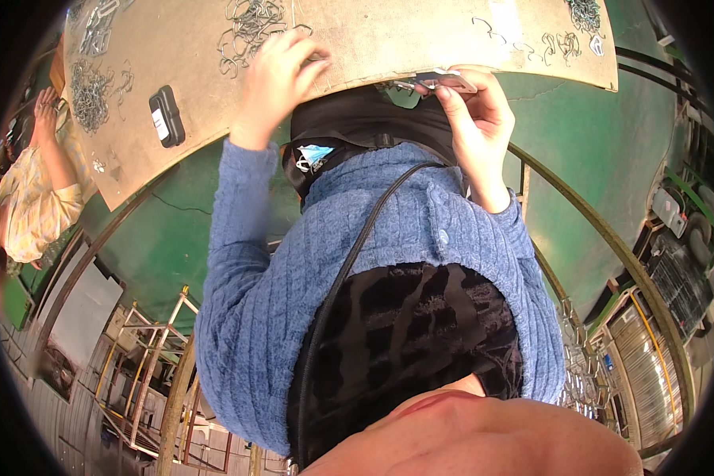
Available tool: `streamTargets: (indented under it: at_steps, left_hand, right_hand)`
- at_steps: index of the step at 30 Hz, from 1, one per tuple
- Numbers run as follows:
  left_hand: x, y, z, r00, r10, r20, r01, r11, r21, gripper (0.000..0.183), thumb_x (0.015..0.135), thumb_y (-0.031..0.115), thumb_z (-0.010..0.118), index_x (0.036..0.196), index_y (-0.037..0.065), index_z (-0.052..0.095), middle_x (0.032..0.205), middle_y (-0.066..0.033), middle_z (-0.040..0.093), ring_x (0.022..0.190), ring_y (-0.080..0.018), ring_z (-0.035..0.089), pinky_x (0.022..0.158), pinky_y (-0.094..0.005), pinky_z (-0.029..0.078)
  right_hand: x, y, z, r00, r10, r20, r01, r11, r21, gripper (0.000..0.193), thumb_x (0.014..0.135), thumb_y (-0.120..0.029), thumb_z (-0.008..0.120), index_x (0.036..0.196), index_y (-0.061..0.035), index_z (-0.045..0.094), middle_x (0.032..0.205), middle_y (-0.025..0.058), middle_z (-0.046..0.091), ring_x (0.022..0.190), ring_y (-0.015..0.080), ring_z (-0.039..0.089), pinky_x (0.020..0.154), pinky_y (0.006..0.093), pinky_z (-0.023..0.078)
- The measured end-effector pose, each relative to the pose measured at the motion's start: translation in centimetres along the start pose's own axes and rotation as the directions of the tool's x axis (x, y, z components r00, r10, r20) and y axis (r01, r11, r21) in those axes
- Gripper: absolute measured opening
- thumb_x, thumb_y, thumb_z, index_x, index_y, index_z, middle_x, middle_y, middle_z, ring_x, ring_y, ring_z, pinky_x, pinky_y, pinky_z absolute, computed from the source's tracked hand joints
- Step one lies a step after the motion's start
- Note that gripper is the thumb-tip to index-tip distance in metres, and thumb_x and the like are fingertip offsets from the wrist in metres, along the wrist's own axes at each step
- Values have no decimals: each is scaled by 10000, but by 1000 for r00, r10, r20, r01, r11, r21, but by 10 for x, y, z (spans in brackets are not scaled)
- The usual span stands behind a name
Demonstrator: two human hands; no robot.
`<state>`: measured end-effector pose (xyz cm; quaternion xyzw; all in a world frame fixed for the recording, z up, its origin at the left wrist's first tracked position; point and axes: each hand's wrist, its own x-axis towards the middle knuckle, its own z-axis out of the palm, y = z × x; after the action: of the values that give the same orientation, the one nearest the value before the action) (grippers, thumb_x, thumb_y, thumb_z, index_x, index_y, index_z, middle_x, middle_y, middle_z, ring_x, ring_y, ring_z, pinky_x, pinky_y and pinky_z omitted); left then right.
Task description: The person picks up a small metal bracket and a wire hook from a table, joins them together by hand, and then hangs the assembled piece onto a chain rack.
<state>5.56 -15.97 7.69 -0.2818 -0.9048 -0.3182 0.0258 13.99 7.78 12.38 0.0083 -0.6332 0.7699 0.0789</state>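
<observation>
My right hand (484, 115) is closed on a small flat metal piece (456, 82), silver with a dark part, pinched between thumb and fingers at the table's near edge. Its exact kind cannot be made out. Thin metal bits (403, 85) stick out to its left, just off the table edge. Over the tabletop, my left hand (276, 83) is slightly blurred, thumb and fingers apart, and nothing shows in it. Just beyond its fingers lies a loose pile of bent wire hooks (250, 32).
The brown table (357, 47) carries more wire pieces (90, 95) at left, a few hooks (563, 46) at right, and a black case (166, 117). A co-worker's hand (46, 115) and yellow sleeve show far left. Below me stand a metal frame (147, 373) and curved rails (611, 230).
</observation>
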Motion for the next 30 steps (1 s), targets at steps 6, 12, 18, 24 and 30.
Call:
streamTargets:
  at_steps: [6, 12, 18, 24, 30]
  left_hand:
    - [6, -21, -3, 976, 67, 209, -104, 980, 172, 148, 797, 191, 656, 847, 58, 614, 841, -77, 558, 881, -267, 533, 780, -385, 430]
    - [12, -6, -2, 992, -8, 126, 16, 998, -62, 89, 839, 87, 616, 859, 33, 548, 902, -53, 591, 833, -198, 583, 720, -342, 467]
    - [22, 66, 8, 976, -153, 153, 170, 107, -979, 277, 831, -82, 605, 1020, 48, 449, 972, -127, 611, 858, -192, 635, 758, -313, 574]
    - [35, 79, 20, 959, -192, 210, 211, -20, -977, 241, 846, -69, 597, 970, 59, 434, 972, -144, 613, 797, -186, 655, 753, -308, 577]
    - [36, 82, 17, 918, -259, 302, 315, 9, -949, 192, 826, -37, 629, 912, 50, 482, 911, -94, 614, 777, -166, 640, 694, -283, 536]
  right_hand:
    - [0, 2, -10, 999, -33, -40, 30, 996, -86, 159, 848, 68, 601, 1001, 28, 590, 958, 91, 608, 879, 171, 628, 806, 298, 527]
    - [2, -5, -12, 993, -37, -115, 38, 999, 6, 225, 851, 63, 596, 1071, 19, 599, 966, 77, 624, 879, 136, 613, 805, 275, 522]
    - [4, 0, -13, 999, 18, -34, -23, 989, -149, 269, 865, 35, 583, 1131, 4, 607, 989, 71, 583, 874, 127, 616, 781, 244, 509]
    - [4, 3, -10, 1000, 7, 14, -5, 988, -157, 246, 868, 19, 583, 1110, -6, 619, 979, 69, 581, 846, 144, 635, 747, 244, 521]
    - [2, 8, -11, 999, -40, -1, 39, 963, -265, 218, 839, -6, 627, 1054, -30, 658, 964, 66, 600, 828, 137, 619, 741, 249, 510]
